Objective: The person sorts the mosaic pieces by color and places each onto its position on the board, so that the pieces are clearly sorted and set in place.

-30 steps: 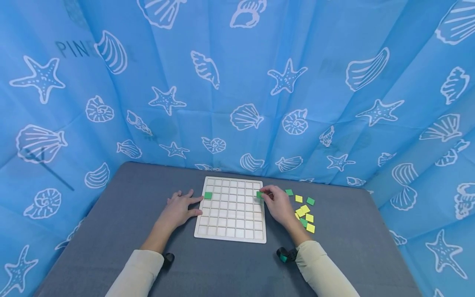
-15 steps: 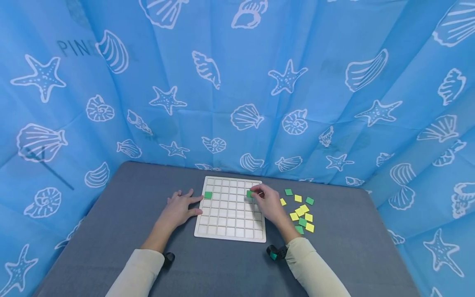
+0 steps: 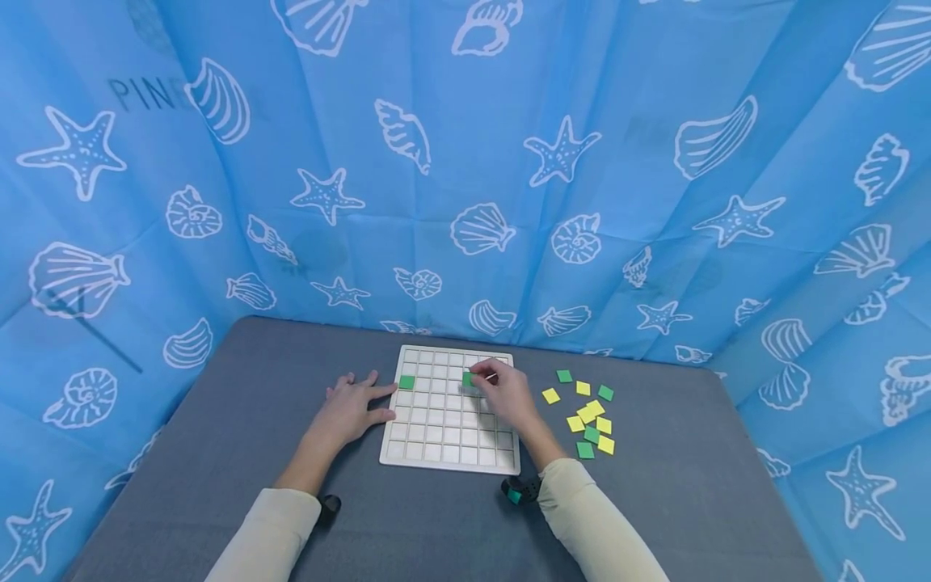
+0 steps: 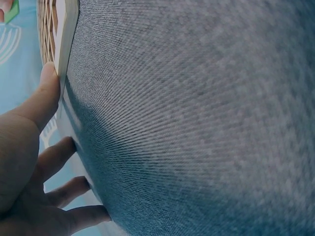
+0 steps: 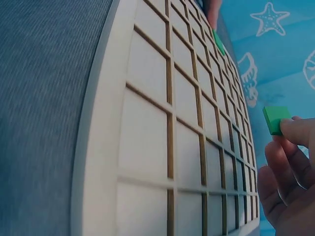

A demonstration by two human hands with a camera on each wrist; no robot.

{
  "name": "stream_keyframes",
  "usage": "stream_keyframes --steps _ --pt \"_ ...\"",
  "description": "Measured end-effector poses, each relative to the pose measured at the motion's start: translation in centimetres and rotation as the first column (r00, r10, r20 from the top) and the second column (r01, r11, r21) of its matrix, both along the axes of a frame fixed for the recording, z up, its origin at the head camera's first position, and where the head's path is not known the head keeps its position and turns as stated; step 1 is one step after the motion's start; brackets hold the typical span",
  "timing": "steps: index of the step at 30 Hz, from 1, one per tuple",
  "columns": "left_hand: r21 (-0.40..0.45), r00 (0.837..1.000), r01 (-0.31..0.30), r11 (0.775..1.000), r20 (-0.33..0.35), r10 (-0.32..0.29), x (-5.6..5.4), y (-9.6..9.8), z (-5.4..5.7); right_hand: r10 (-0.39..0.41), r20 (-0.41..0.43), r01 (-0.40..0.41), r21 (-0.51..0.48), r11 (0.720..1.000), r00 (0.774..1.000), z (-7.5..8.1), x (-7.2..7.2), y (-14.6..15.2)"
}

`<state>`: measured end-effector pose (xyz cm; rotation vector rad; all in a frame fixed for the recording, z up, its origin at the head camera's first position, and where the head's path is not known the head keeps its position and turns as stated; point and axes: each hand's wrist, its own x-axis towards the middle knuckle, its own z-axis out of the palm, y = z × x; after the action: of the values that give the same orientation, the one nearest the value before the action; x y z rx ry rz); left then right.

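Note:
A white grid board (image 3: 451,435) with raised wooden ridges lies on the grey table. My right hand (image 3: 504,396) pinches a green square tile (image 5: 276,119) between thumb and fingers, held above the board's upper right part. Another green tile (image 3: 406,381) sits in a cell by the board's left edge. At that edge my left hand (image 3: 351,411) rests with fingers spread, and its thumb (image 4: 47,81) touches the board's rim. The other left fingertips rest on the cloth, as the left wrist view shows.
Right of the board, several yellow tiles (image 3: 606,444) and several green tiles (image 3: 585,450) lie loose, some overlapping. A blue curtain (image 3: 480,162) with white shells and starfish hangs behind the grey table (image 3: 698,477) and along its sides.
My right hand has carried the green tile leftward, from the board's right edge to over its cells. More loose tiles show where the arm was. My left hand has stayed put.

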<state>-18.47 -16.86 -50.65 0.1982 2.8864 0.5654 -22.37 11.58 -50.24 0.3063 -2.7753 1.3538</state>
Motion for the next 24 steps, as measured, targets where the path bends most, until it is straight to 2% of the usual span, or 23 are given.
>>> stream_keyframes --steps 11,18,24 --pt "-0.010 1.000 0.011 1.000 -0.009 -0.011 -0.1 -0.1 -0.2 0.043 0.036 -0.042 -0.028 0.999 0.998 0.1 -0.6 -2.6" --pt "-0.015 1.000 0.013 1.000 0.000 -0.013 0.0 0.0 -0.2 0.058 0.039 -0.058 0.002 0.998 0.998 0.1 -1.0 -4.1" --pt "-0.016 1.000 0.006 1.000 0.014 -0.005 -0.1 0.0 0.0 0.067 0.077 -0.068 0.011 0.998 0.995 0.0 -1.1 -5.2"
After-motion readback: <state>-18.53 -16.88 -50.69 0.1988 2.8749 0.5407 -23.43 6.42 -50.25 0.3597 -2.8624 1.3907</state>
